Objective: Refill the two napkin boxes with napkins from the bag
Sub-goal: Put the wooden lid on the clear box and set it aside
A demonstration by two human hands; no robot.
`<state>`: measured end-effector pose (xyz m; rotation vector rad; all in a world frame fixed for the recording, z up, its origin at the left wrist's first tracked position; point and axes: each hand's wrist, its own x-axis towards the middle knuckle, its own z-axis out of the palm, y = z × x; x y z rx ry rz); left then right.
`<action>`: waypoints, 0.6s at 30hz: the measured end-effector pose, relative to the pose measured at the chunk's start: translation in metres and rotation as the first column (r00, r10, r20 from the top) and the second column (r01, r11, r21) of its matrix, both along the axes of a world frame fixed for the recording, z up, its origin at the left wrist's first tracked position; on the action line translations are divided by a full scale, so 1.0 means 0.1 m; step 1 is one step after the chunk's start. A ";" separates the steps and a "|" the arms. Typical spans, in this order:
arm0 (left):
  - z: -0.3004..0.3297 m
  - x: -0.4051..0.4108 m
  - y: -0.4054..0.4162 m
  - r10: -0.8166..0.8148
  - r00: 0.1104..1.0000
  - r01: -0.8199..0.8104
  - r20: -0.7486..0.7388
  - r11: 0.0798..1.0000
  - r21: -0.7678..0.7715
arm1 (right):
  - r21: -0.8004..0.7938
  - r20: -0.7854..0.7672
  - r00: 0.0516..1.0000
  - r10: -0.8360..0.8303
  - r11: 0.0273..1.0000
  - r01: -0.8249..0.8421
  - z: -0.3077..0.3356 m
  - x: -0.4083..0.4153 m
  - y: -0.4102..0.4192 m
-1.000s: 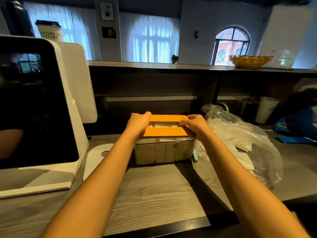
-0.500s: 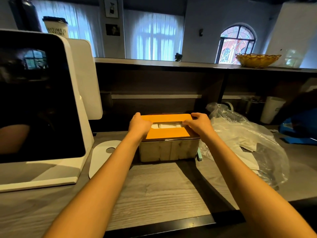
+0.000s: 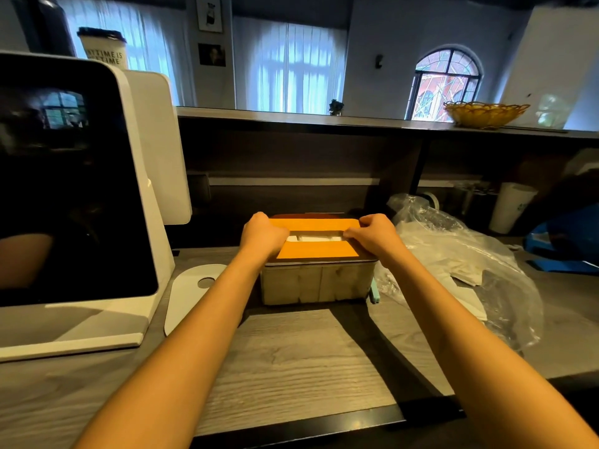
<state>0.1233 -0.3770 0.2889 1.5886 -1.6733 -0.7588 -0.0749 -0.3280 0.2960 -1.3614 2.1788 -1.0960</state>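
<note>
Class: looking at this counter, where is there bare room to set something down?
Bare wood lies in front of the napkin box, between the screen's base and the plastic bag. It is crowded beside the box: bag right, white board left.

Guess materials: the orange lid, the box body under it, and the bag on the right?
Orange lid: looks like smooth matte wood or bamboo board, flat with a clean-cut slot; could be plastic.
Box body: frosted translucent plastic, probably; pale stacked shapes show dimly through the wall.
Bag: thin clear plastic film, crinkled and glossy, white napkins visible through it.
</note>
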 end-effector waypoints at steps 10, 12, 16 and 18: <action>-0.07 -0.02 0.00 0.005 0.999 -0.004 0.045 0.999 -0.033 | 0.022 -0.076 0.997 0.007 1.000 -0.005 -0.03 0.05 0.00; -0.07 -0.02 -0.01 0.000 1.000 0.000 0.022 1.000 -0.018 | 0.006 -0.110 0.994 -0.006 1.000 0.007 -0.03 0.07 -0.01; -0.13 0.01 -0.03 -0.012 1.000 0.012 -0.001 1.000 -0.017 | -0.063 -0.105 0.994 -0.028 0.998 0.022 -0.08 0.09 0.01; -0.15 0.02 -0.03 -0.022 1.000 0.023 0.007 1.000 -0.021 | -0.058 -0.068 0.998 -0.011 0.998 0.007 -0.08 0.07 0.00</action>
